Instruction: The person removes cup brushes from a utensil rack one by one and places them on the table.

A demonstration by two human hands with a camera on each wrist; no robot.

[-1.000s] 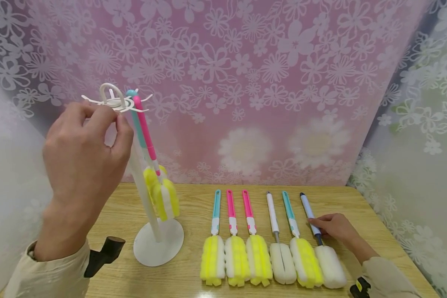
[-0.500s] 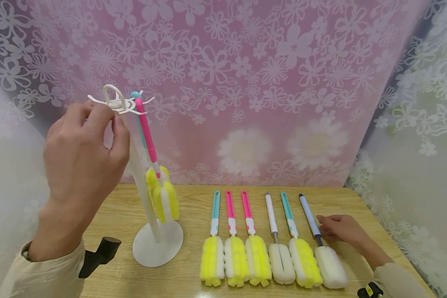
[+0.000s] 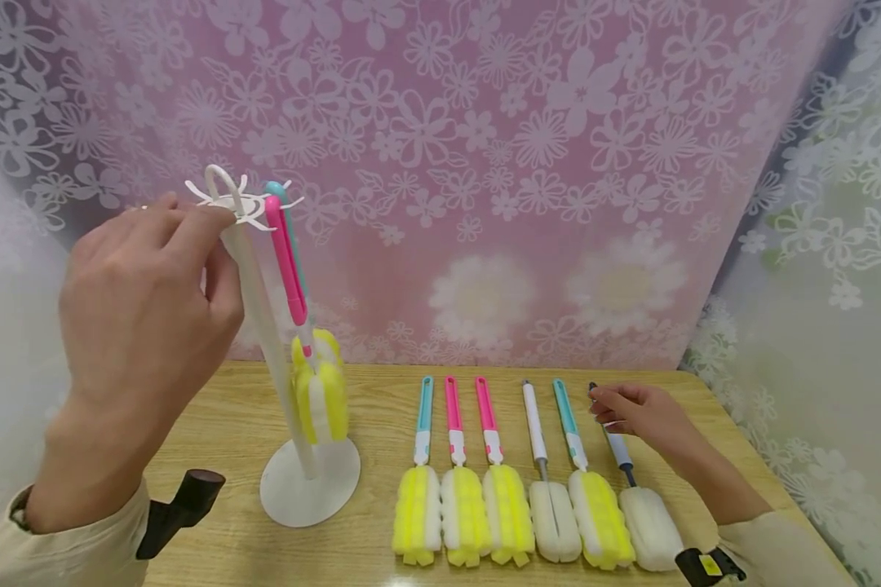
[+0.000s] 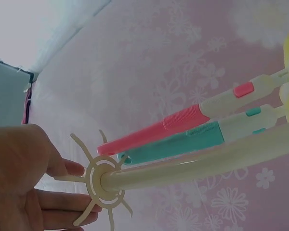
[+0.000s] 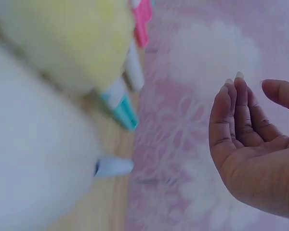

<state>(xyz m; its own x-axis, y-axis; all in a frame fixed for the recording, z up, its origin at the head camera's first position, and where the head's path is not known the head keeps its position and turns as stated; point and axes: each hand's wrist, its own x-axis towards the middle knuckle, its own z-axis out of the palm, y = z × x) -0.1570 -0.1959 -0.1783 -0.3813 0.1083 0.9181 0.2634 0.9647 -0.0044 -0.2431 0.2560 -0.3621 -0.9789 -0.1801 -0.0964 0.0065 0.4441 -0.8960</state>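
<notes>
My left hand (image 3: 147, 285) holds the top ring of a white rack (image 3: 258, 306) with hooks all round; in the left wrist view, thumb and fingers (image 4: 70, 204) curl about its hooks. From the rack hang a pink-handled sponge brush (image 3: 286, 269) and a teal-handled sponge brush (image 3: 277, 189), yellow-and-white heads down. Over the table's right side, my right hand (image 3: 649, 412) hovers above the light-blue handle of a white sponge brush (image 3: 652, 530), partly covering it. In the right wrist view its fingers (image 5: 221, 115) are loosely bent, with nothing between them and the thumb.
Several sponge brushes lie in a row on the wooden table (image 3: 213, 408), handles away from me: teal (image 3: 416, 514), two pink (image 3: 466, 514), white-handled (image 3: 554, 522) and teal (image 3: 600, 518). The rack's round base (image 3: 286, 497) stands left. A floral curtain (image 3: 484, 204) hangs behind.
The rack's top has turned, bringing its two hanging brushes round, the teal one now behind and right of the pink. My right hand has left the light-blue handle's side, rising and moving over it.
</notes>
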